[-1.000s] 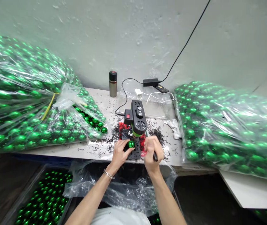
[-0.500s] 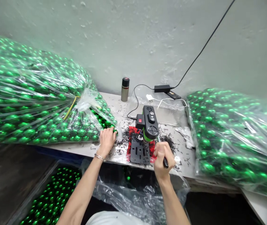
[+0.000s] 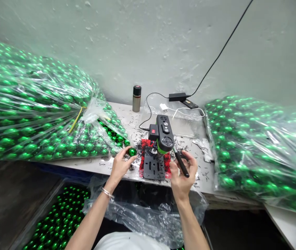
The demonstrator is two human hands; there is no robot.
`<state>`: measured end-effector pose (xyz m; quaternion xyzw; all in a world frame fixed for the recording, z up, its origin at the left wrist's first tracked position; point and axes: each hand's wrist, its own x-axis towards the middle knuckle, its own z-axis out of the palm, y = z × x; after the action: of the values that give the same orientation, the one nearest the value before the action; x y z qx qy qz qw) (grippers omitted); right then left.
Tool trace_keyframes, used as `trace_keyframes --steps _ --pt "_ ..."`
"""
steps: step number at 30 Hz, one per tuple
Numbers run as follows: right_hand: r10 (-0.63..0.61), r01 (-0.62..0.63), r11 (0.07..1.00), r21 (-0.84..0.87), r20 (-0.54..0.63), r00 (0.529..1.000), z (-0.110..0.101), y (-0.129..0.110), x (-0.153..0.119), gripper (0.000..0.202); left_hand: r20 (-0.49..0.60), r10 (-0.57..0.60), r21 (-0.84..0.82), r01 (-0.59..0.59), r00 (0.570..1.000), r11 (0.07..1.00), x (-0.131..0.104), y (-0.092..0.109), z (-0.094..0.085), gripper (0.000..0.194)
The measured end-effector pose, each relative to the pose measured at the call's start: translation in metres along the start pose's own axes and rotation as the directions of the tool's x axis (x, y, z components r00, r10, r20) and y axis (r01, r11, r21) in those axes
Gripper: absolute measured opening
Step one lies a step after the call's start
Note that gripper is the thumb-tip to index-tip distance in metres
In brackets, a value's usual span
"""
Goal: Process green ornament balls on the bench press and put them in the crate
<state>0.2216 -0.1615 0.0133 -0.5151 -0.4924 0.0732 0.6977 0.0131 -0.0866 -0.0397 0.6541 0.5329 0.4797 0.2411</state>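
Observation:
A shiny green ball point(image 3: 132, 151) is pinched between the thumb and fingers of my left hand point(image 3: 121, 164), just left of a small black drill press point(image 3: 165, 133). The press has a black slotted base plate point(image 3: 154, 166) on a red mat point(image 3: 167, 166). Loosely curled, my right hand point(image 3: 183, 177) is around the black lever handle point(image 3: 181, 165) at the press's right side, its fingers partly spread. Beside my left hand, an opening in a large clear bag point(image 3: 46, 114) shows more green balls.
A second bag of green balls point(image 3: 262, 152) lies at the right. Behind the press are a bottle point(image 3: 136, 99), a power adapter point(image 3: 178, 97), cables and a white cloth point(image 3: 204, 149). Black shavings litter the white table point(image 3: 123, 113). A crate of green balls point(image 3: 59, 215) stands below left.
My left hand has drawn back from the bag opening and now holds a green ball. My right hand has loosened from its fist, and the lever handle points down more to the right.

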Motion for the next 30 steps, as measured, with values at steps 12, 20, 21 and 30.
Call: trace_keyframes --steps 12,20,21,30 --pt "0.574 -0.647 0.761 0.050 0.412 0.707 -0.004 0.005 -0.092 0.052 0.215 0.119 -0.104 -0.098 0.969 0.990 -0.099 0.047 0.032 0.027" --pt "0.582 -0.644 0.740 0.196 0.294 0.758 -0.052 -0.003 -0.096 0.048 0.260 0.274 0.099 -0.308 0.926 0.946 -0.075 0.030 0.016 0.044" --pt "0.590 -0.652 0.728 0.214 0.290 0.754 -0.058 -0.003 -0.097 0.048 0.218 0.295 0.159 -0.332 0.930 0.930 -0.061 0.023 0.007 0.039" --pt "0.703 -0.704 0.709 0.043 0.035 0.710 -0.134 0.004 -0.115 0.058 0.228 0.086 0.683 -0.222 0.970 0.696 0.062 -0.037 -0.058 0.047"
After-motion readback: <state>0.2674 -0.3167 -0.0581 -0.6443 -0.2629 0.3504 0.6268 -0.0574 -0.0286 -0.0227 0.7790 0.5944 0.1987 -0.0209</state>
